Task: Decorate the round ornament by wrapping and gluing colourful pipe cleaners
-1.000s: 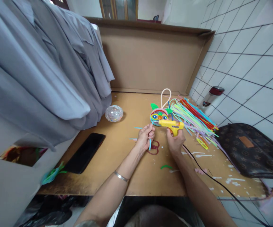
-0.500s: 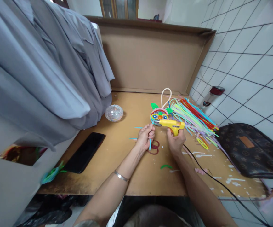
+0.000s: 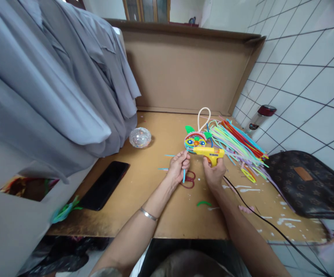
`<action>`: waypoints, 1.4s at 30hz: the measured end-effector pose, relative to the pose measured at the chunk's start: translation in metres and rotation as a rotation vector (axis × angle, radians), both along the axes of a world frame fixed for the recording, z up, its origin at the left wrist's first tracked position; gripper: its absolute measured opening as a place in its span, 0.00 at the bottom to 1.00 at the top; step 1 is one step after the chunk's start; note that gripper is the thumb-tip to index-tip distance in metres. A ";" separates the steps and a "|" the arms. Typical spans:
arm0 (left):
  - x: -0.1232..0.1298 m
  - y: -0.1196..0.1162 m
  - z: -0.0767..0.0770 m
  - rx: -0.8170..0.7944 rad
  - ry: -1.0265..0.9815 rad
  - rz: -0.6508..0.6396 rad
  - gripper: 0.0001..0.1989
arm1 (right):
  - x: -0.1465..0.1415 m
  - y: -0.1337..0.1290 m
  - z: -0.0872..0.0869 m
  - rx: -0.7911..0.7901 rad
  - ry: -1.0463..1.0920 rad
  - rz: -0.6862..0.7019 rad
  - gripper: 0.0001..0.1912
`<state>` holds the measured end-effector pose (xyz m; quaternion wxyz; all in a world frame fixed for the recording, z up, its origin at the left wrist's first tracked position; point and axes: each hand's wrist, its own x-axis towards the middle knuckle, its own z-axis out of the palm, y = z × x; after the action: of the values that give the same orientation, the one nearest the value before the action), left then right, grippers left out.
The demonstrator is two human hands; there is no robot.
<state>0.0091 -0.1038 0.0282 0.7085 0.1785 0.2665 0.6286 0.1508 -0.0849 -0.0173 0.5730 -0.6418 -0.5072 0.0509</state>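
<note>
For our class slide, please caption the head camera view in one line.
The right hand holds a yellow glue gun toward a blue strip in the left hand.

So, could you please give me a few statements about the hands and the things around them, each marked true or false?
1. The right hand holds a yellow glue gun. True.
2. The phone lies to the left of the left hand. True.
3. The left hand holds the phone. False: it holds a light blue strip.
4. The brown bag sits to the right of the bundle of coloured strips. True.
5. The phone rests on top of the brown bag. False: the two are well apart, with both hands between them.
</note>
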 end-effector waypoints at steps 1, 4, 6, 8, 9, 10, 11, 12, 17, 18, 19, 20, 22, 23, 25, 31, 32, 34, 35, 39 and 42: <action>0.000 0.000 0.000 0.002 0.000 0.002 0.15 | 0.000 0.000 -0.001 0.005 -0.005 0.000 0.15; 0.001 0.000 -0.001 0.005 0.001 0.005 0.15 | 0.000 0.000 0.001 0.027 -0.025 -0.020 0.15; 0.001 0.000 -0.001 0.009 0.006 0.007 0.15 | 0.000 -0.001 0.002 0.041 -0.037 -0.042 0.14; 0.001 0.000 -0.001 0.016 0.013 0.009 0.16 | 0.000 -0.001 0.003 0.045 -0.039 -0.055 0.14; 0.001 0.000 0.000 0.017 0.016 0.010 0.16 | 0.000 -0.001 0.003 0.042 -0.037 -0.057 0.14; 0.001 0.000 0.000 0.018 0.021 0.013 0.16 | 0.000 -0.001 0.002 0.038 -0.034 -0.054 0.15; 0.001 0.000 0.000 0.018 0.026 0.016 0.16 | 0.000 0.000 0.001 0.033 -0.033 -0.046 0.15; 0.001 0.000 0.000 0.018 0.033 0.020 0.16 | 0.000 0.000 0.000 0.029 -0.037 -0.039 0.15; 0.002 0.000 0.000 0.022 0.060 0.024 0.16 | 0.001 0.000 0.002 0.043 -0.058 -0.060 0.15; 0.002 0.000 0.000 0.023 0.062 0.024 0.16 | 0.001 0.000 0.003 0.046 -0.055 -0.073 0.14; 0.002 0.000 0.000 0.025 0.063 0.026 0.16 | 0.001 0.000 0.004 0.046 -0.052 -0.081 0.14; 0.002 0.000 0.000 0.025 0.065 0.029 0.17 | 0.001 -0.001 0.004 0.042 -0.049 -0.082 0.14; 0.001 0.000 0.000 0.024 0.067 0.035 0.17 | 0.000 -0.002 0.004 0.030 -0.052 -0.063 0.14; 0.001 0.000 0.000 0.023 0.068 0.038 0.17 | 0.000 -0.003 0.004 0.025 -0.058 -0.049 0.14; 0.001 0.000 0.000 0.022 0.074 0.036 0.16 | -0.001 -0.003 0.002 0.024 -0.074 -0.042 0.14; 0.002 -0.001 0.000 0.030 0.069 0.022 0.17 | 0.007 0.004 0.005 0.041 -0.046 -0.137 0.17; 0.001 -0.001 0.000 0.031 0.067 0.027 0.17 | 0.011 0.006 0.006 0.036 -0.043 -0.149 0.18; 0.001 0.000 0.000 0.030 0.067 0.036 0.18 | 0.020 0.007 0.007 0.006 -0.061 -0.155 0.19; 0.001 0.000 -0.001 0.030 0.068 0.038 0.17 | 0.025 0.007 0.008 -0.016 -0.085 -0.147 0.21; 0.001 0.001 -0.002 0.036 0.074 0.025 0.18 | 0.060 -0.002 0.006 -0.100 -0.232 -0.133 0.25; 0.003 0.000 -0.004 0.041 0.078 0.006 0.20 | 0.094 -0.019 0.002 -0.155 -0.291 -0.168 0.28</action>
<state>0.0116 -0.1038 0.0238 0.6918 0.2163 0.2814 0.6288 0.2451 -0.1042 -0.0153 0.4448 -0.7245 -0.5240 -0.0517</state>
